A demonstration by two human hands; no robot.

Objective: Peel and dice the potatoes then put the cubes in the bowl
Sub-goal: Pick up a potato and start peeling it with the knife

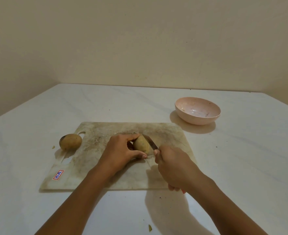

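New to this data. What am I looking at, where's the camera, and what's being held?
There is no robot here: a person works with two bare hands. The single picture comes from a wide-angle camera worn on the person's head. It looks forward and down, so both arms enter from the bottom edge. The left hand grips a potato on a worn cutting board. The right hand holds a knife, with the blade against the potato's right side. A second potato sits at the board's far left corner. A pink bowl stands on the white table, beyond the board to the right, with no cubes in it.
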